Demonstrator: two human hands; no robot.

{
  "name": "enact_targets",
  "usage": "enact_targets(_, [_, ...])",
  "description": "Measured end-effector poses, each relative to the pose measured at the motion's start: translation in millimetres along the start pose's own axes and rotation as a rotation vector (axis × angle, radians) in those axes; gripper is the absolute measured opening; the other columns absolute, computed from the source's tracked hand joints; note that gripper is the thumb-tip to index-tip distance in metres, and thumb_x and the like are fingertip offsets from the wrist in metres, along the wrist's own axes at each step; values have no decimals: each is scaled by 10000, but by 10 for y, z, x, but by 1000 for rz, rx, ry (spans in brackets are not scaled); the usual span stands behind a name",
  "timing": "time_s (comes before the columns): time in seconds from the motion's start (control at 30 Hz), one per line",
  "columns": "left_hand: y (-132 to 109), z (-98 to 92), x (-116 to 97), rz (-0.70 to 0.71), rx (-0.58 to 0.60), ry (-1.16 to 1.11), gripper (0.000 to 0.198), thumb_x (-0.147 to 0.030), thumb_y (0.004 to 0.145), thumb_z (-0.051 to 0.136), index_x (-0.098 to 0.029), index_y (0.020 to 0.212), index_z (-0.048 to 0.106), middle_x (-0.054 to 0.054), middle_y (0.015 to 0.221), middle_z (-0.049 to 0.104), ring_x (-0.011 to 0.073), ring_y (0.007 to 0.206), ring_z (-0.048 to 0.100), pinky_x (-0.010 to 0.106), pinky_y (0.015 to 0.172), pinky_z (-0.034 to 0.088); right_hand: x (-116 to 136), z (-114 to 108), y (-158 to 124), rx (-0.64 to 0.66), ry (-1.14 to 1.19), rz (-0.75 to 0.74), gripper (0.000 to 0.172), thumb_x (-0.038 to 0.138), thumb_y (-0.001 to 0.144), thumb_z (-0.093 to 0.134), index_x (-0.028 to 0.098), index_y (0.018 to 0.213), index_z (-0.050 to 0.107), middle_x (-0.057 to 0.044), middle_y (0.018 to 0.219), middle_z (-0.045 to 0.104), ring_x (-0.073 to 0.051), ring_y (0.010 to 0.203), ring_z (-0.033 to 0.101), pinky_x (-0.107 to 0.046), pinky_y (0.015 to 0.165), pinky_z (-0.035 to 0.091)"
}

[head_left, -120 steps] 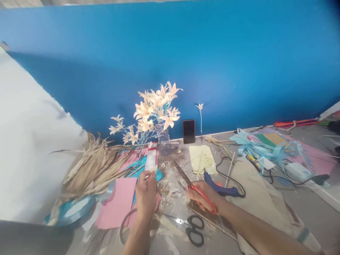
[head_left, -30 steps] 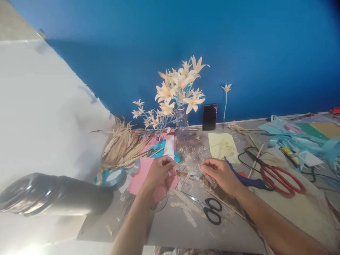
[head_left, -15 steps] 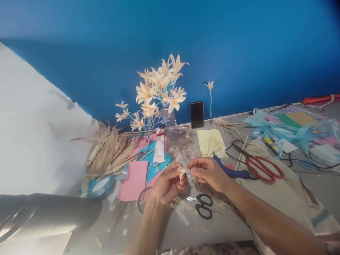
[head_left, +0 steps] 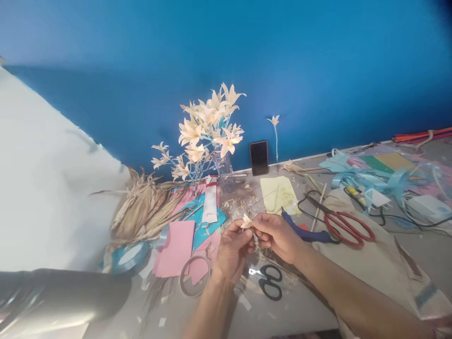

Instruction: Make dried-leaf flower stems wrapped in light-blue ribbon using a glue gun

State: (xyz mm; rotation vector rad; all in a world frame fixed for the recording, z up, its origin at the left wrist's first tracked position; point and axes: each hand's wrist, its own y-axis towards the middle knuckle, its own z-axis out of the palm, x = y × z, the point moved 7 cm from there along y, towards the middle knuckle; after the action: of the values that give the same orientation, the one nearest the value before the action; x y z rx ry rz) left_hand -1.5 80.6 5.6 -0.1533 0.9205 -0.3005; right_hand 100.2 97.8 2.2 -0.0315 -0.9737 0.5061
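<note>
Both hands up over the table (head_left: pixel 303 310), meeting at centre. My left hand (head_left: pixel 233 247) is curled, thumb and fingertips pinched on the small cream flower (head_left: pixel 246 221) from below. My right hand (head_left: pixel 277 235) is closed on the same flower from the right side, thumb and forefinger at its base; the view is too small to tell whether that pinch sits on the petals or on a stub under them. The flower is held clear of the table, petals pointing up, just in front of the scatter of pale shavings. Directly under my hands: the black scissors (head_left: pixel 269 281), flat, handles toward me. Just right of my right hand: the blue glue gun (head_left: pixel 305 233), its black cord looping back. Further right, the red scissors (head_left: pixel 348 226) lie on a beige cloth. Left of my left hand: a pink sheet (head_left: pixel 175 241), with a clear tape ring (head_left: pixel 194 281) near its lower corner and a blue ribbon roll (head_left: pixel 129 254) beyond that. Dried husks (head_left: pixel 144 207) are piled far left. At the back against the blue wall: a clear vase of cream flowers (head_left: pixel 208 127), a phone (head_left: pixel 259 157) standing upright, a yellow sheet (head_left: pixel 277 194) in front of it.
</note>
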Motion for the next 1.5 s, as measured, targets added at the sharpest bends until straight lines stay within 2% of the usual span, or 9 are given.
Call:
enact_targets(0.17, [24,9,31,95,-93,-24,303,-274,653,880,-159,759,621,-36,594,566,61,521,457,171,482,324,27,-8,-4,-29,-79,-70,431,468,671,851,161,630,551,52,546,490,-56,473,384,-193,445,260])
enact_targets(0.43, [26,-11,99,-117,-35,-366,311,-204,647,885,-124,700,590,-31,705,526,26,516,356,149,433,284,84,33,-86,46,-187,-108,359,446,756,786,167,678,573,59,548,493,-49,450,335,-209,445,227])
enact_targets(0.7, [16,-43,79,-166,-16,-538,258,-155,701,848,-108,711,595,-35,713,486,21,518,350,144,429,321,138,117,-159,74,-457,-173,299,424,826,681,171,701,585,61,532,463,-70,473,342,-227,460,239])
enact_targets(1.27, [27,-145,57,-105,-82,-426,304,-178,655,874,-124,676,575,-38,676,479,32,526,349,149,457,314,135,75,-150,29,-531,-147,243,385,826,655,173,724,595,68,523,437,-77,479,333,-229,468,246])
enact_targets(1.5, [30,-171,-2,30,-95,-330,288,-186,704,838,-145,691,553,-53,633,453,46,522,371,170,471,302,129,62,-129,-10,-552,-122,247,382,807,656,176,696,577,60,536,448,-77,484,332,-225,457,240])
